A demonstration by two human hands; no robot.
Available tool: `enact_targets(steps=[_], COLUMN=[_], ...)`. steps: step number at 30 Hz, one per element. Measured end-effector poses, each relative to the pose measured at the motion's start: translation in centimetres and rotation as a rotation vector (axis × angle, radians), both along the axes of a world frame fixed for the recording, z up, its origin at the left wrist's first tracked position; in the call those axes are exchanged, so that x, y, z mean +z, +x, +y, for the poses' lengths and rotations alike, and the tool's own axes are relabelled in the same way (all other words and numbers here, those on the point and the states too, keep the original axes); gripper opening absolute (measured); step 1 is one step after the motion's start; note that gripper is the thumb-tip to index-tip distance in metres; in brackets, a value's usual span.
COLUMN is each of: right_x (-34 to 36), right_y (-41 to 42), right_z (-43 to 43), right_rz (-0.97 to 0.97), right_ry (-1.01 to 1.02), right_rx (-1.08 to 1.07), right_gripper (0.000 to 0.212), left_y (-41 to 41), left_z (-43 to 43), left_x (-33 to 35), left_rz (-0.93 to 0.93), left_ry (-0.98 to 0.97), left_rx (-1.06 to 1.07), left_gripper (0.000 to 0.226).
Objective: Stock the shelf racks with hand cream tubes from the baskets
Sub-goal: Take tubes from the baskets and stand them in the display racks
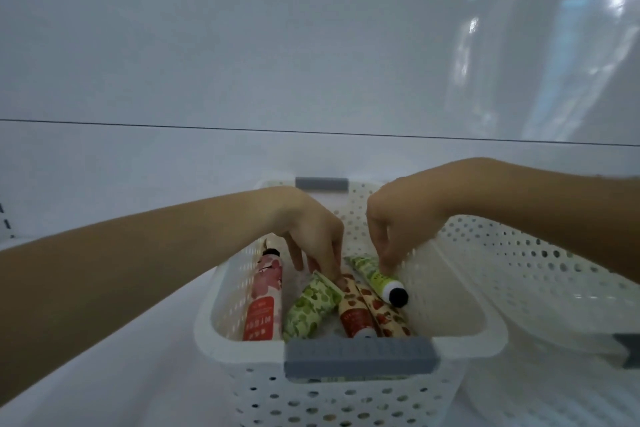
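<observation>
A white perforated basket (221, 329) with grey handles stands on the white shelf and holds several hand cream tubes. My left hand (311, 236) reaches down into it, fingertips pinching the crimped end of a green leaf-print tube (310, 307). My right hand (398, 222) pinches a light green tube with a black cap (379, 279), whose cap end is raised off the others. A pink floral tube (265, 291) lies along the left wall. Two red strawberry-print tubes (360, 310) lie in the middle.
A second white perforated basket (540, 274) stands right beside the first, on its right. The glossy white back panel (242, 62) of the shelf rises close behind. A shelf upright with slots (5, 222) shows at the far left.
</observation>
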State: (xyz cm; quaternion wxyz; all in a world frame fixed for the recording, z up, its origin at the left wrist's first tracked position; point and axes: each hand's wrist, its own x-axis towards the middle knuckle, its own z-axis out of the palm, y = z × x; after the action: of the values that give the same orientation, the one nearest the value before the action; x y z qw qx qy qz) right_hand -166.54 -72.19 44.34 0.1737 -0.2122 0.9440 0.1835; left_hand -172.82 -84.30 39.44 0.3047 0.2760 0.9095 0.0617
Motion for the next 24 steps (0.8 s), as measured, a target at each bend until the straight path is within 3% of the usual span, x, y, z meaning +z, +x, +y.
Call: enact_targets(steps=[9, 13, 17, 21, 24], right_x=[-0.3, -0.3, -0.8, -1.1, -1.2], right_y=[-0.1, -0.3, -1.2, -2.0, -2.5], right_z=[0.1, 0.0, -0.7, -1.9, -2.4], right_rz=[-0.027, -0.066, -0.038, -0.058, -0.157], right_ry=[-0.064, -0.057, -0.027, -0.031, -0.200], right_rx=[-0.033, -0.030, -0.023, -0.056, -0.093], right_gripper=[0.017, 0.023, 0.036, 0.051, 0.053], left_y=[0.5, 1.0, 0.4, 0.1, 0.1], left_z=[-0.4, -1.4, -3.1, -4.3, -5.0], left_x=[0.9, 2.4, 3.9, 4.4, 5.0], left_rz=[-0.051, -0.134, 0.007, 0.099, 0.136], left_ry=[0.097, 0.438, 0.804, 0.980, 1.069], left_rx=[0.052, 0.172, 0.344, 0.406, 0.418], left_gripper=[0.019, 0.023, 0.023, 0.018, 0.018])
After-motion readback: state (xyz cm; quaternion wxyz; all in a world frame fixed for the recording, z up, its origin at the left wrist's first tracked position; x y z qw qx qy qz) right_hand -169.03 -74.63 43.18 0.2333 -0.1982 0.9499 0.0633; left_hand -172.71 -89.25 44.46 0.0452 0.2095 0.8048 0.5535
